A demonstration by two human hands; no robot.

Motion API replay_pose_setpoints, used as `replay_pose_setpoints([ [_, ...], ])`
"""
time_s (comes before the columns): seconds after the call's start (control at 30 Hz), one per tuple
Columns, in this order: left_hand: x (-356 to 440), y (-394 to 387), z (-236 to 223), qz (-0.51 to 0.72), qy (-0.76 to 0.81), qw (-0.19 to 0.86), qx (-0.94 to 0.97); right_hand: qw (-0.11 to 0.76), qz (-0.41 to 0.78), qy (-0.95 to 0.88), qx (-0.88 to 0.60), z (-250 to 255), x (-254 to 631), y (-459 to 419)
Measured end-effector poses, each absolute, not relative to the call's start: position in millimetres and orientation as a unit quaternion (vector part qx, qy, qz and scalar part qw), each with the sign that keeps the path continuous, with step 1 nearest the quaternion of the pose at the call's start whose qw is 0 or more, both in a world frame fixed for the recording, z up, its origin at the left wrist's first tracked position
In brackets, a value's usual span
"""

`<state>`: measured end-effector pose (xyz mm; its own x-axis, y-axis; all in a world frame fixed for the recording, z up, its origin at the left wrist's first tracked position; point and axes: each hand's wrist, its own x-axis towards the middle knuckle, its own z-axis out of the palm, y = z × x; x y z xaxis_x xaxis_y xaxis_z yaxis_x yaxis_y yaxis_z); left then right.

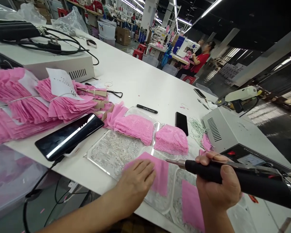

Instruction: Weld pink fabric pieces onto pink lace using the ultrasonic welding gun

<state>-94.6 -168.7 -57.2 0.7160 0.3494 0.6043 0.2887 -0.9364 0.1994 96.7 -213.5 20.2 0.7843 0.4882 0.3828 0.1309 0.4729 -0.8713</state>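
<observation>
My left hand (pixel 135 181) lies flat, fingers stretched, on a pink fabric piece (pixel 160 176) that rests on a clear plastic plate (pixel 111 152). My right hand (pixel 218 184) is wrapped round the black handle of a hot cutting tool (pixel 232 176); its metal tip (pixel 174 161) points left, just above the pink piece near my left fingers. A second pink piece (pixel 191 204) lies below my right hand. Two small stacks of pink lace pieces (pixel 135 127) (pixel 171 139) sit behind the plate.
Bundles of pink fabric (pixel 26 100) are piled at left with a phone (pixel 68 136) on a cable. A black phone (pixel 181 123), a marker (pixel 146 108), grey control boxes (pixel 228 132) (pixel 63 64), and another tool (pixel 240 94) stand on the white table (pixel 140 77). A person in red sits far back.
</observation>
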Motion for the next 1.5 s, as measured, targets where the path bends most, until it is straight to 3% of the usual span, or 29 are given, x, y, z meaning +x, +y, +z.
replay_pose_setpoints([
  [0.6, -73, -169, -62, 0.215, 0.163, 0.041, 0.962, 0.815, 0.131, -0.279, -0.49, 5, 122, -231],
  [1.5, -78, -172, -51, 0.247, 0.159, 0.042, 0.955, 0.816, 0.114, -0.273, -0.497, 14, 115, -226],
])
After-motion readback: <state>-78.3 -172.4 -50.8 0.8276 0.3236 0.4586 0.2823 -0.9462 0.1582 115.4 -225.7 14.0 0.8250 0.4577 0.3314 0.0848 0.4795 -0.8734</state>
